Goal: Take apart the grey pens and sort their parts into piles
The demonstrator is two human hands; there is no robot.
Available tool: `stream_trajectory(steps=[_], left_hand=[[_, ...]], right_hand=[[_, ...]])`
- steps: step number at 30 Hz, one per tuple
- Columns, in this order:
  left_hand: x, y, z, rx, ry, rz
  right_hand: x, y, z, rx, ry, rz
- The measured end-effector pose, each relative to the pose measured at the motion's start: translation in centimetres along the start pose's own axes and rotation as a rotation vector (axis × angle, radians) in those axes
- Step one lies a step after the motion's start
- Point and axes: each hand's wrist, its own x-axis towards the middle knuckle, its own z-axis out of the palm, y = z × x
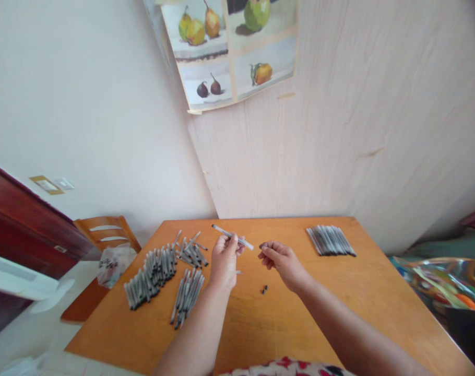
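Observation:
Above the middle of the wooden table, my left hand grips a pale pen barrel with a dark far end. To its right, my right hand has thumb and fingertips pinched on something small and dark, too small to make out. A gap separates the pen's near end from my right fingertips. Two small black pieces lie on the table below my right hand. Part of another pale stick shows beside my left wrist.
Several black-ended pens lie in groups at the left. A neat row of pens is at the back right. Beyond the left edge stands a chair with a plastic bag. A wall closes off the back.

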Motion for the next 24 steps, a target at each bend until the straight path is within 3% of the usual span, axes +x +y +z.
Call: stream_trajectory(steps=[13,24], left_hand=[[-0.5,-0.5,0.8,0.035,-0.039,-0.027],[-0.8,-1.5,1.6,0.024,-0.105,-0.117]], right_hand=[[0.6,1.7,-1.2,-0.063,0.072,-0.037],[-0.5,1.5,-1.0,-0.297,0.061,-0.103]])
